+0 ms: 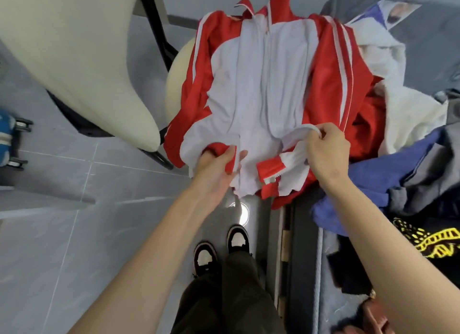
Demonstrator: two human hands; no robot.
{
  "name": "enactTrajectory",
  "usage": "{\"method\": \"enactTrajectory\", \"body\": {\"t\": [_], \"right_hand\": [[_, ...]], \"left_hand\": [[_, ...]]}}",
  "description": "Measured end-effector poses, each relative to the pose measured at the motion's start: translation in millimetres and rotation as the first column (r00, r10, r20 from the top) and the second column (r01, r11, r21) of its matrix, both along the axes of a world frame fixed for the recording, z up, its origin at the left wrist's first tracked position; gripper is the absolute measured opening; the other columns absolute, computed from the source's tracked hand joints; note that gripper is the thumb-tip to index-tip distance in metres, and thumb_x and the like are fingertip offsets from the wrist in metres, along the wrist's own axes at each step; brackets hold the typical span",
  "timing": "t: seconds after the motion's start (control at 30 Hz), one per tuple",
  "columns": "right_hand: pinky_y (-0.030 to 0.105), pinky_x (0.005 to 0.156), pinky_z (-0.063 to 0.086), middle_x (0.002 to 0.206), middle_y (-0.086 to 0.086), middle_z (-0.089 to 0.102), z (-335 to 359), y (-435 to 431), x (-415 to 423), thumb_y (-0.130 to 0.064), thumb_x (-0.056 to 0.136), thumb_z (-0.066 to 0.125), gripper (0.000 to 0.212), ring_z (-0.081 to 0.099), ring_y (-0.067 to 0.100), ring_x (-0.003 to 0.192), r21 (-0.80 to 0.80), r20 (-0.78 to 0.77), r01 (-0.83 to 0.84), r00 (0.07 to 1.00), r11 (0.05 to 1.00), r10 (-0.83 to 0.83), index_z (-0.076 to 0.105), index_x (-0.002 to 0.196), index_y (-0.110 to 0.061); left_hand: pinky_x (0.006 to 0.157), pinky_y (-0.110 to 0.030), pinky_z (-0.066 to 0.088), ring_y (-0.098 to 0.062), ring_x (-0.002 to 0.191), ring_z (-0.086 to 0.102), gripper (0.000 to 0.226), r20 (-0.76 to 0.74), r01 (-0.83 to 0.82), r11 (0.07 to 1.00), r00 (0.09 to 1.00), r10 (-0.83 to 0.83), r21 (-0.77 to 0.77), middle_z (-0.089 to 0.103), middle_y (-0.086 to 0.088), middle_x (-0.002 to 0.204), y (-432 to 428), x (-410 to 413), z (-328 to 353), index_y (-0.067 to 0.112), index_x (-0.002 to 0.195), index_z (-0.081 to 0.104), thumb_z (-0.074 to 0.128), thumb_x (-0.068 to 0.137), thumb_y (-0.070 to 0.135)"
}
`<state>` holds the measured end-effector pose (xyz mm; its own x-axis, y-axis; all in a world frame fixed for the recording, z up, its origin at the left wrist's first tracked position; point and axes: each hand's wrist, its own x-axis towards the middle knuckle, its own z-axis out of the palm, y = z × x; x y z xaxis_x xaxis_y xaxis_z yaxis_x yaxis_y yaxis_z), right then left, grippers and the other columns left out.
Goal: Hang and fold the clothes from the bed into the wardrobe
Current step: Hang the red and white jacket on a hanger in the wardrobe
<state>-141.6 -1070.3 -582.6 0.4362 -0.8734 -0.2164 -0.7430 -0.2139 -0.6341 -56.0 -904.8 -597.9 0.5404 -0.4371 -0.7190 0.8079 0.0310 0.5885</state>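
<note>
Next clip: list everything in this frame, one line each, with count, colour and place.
jacket: one, red and white, centre
chair: one, cream, upper left
white garment: one, white, right of jacket
blue garment: one, blue, beside right wrist
printed garment: one, black and yellow, right edge
floor: one, grey tiles, left
shoes: two, black and white, bottom centre
left hand: one, grips jacket hem
right hand: one, pinches jacket's white hem
</note>
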Motion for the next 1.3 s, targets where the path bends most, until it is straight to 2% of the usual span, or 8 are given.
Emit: {"method": "enactTrajectory", "body": {"t": [0.1, 0.23, 0.4, 0.5, 0.67, 0.87, 1.1, 1.3], "right_hand": [[0.017, 0.07, 0.037, 0.091, -0.006, 0.059, 11.0, -16.2, 32.5, -0.015, 0.093, 0.048, 0.022, 0.059, 0.016, 0.091, -0.005, 0.145, 0.001, 0.989, 1.0, 0.0, 0.063, 0.107, -0.009], [0.014, 0.09, 0.042, 0.124, -0.004, 0.057, 0.8, -15.6, 63.2, -0.023, 0.095, 0.057, 0.041, 0.055, 0.008, 0.104, 0.236, 0.197, -0.257, 0.957, 0.937, 0.213, 0.05, 0.134, -0.017], [0.025, 0.085, 0.046, 0.097, 0.003, 0.069, -36.2, 9.8, 55.3, -0.017, 0.094, 0.052, 0.016, 0.063, 0.019, 0.093, 0.219, 0.137, -0.091, 0.989, 0.972, 0.062, 0.065, 0.099, -0.008], [0.009, 0.087, 0.043, 0.108, -0.003, 0.067, -48.2, 26.3, 47.3, -0.013, 0.095, 0.049, 0.025, 0.059, 0.007, 0.097, 0.352, 0.164, -0.191, 0.976, 0.916, 0.14, 0.064, 0.115, -0.014], [0.01, 0.1, 0.034, 0.129, -0.004, 0.056, -64.4, 28.9, 53.4, 0.001, 0.095, 0.041, 0.048, 0.053, 0.005, 0.114, 0.341, 0.205, -0.382, 0.922, 0.859, 0.328, 0.05, 0.138, -0.018], [0.034, 0.11, 0.031, 0.124, 0.009, 0.049, -86.1, 20.6, 62.8, 0.008, 0.091, 0.037, 0.06, 0.044, 0.025, 0.117, 0.267, 0.072, -0.572, 0.815, 0.776, 0.576, 0.052, 0.135, -0.031], [0.037, 0.115, 0.028, 0.14, 0.003, 0.042, -86.7, 18.8, 64.4, 0.013, 0.092, 0.033, 0.067, 0.035, 0.026, 0.131, 0.336, 0.048, -0.643, 0.742, 0.689, 0.669, 0.047, 0.138, -0.034], [0.024, 0.104, 0.044, 0.112, 0.009, 0.068, -71.7, 14.7, 58.1, 0.012, 0.096, 0.034, 0.051, 0.061, 0.016, 0.112, 0.534, 0.234, -0.53, 0.841, 0.659, 0.487, 0.061, 0.129, -0.017]], "left_hand": [[0.082, -0.019, 0.049, -0.006, 0.091, 0.067, 0.022, 0.142, 0.072, 0.997, 0.987, -0.069, -0.018, 0.064, 0.009, 0.118, -28.5, 31.5, 14.9, 0.019, 0.111, 0.063, 0.046, 0.1, 0.009], [0.063, -0.017, 0.052, -0.008, 0.089, 0.067, 0.016, 0.191, -0.012, 0.997, 0.982, -0.004, 0.081, 0.069, 0.008, 0.101, -47.1, 57.6, 6.2, 0.017, 0.109, 0.063, 0.055, 0.096, 0.013], [0.088, -0.042, 0.055, -0.021, 0.094, 0.069, 0.038, 0.236, -0.099, 0.927, 0.972, 0.012, 0.361, 0.072, -0.003, 0.105, -29.3, 62.7, -29.8, 0.012, 0.114, 0.064, 0.075, 0.082, 0.028], [0.086, -0.036, 0.055, -0.018, 0.094, 0.068, 0.042, 0.281, -0.103, 0.905, 0.959, -0.02, 0.414, 0.071, 0.001, 0.102, -22.1, 59.3, -38.1, 0.009, 0.113, 0.062, 0.076, 0.08, 0.031], [0.052, -0.007, 0.038, 0.0, 0.051, 0.054, 0.028, 0.442, 0.053, 0.837, 0.83, -0.341, 0.545, 0.056, 0.012, 0.054, -4.3, 54.5, -47.2, 0.009, 0.07, 0.058, 0.071, 0.084, 0.03], [0.048, -0.007, 0.033, 0.005, 0.043, 0.049, 0.041, 0.425, 0.171, 0.8, 0.773, -0.471, 0.576, 0.049, 0.016, 0.039, 9.9, 48.9, -58.3, 0.02, 0.05, 0.05, 0.071, 0.086, 0.025], [0.094, -0.033, 0.051, -0.019, 0.102, 0.064, 0.041, 0.413, 0.166, 0.797, 0.783, -0.465, 0.581, 0.07, -0.006, 0.106, -3.7, 46.3, -60.7, 0.004, 0.111, 0.067, 0.064, 0.088, 0.038], [0.095, -0.041, 0.051, -0.022, 0.102, 0.065, 0.03, 0.371, 0.202, 0.792, 0.798, -0.474, 0.577, 0.07, -0.003, 0.106, -12.7, 44.7, -56.1, 0.014, 0.109, 0.066, 0.061, 0.09, 0.036]]}}
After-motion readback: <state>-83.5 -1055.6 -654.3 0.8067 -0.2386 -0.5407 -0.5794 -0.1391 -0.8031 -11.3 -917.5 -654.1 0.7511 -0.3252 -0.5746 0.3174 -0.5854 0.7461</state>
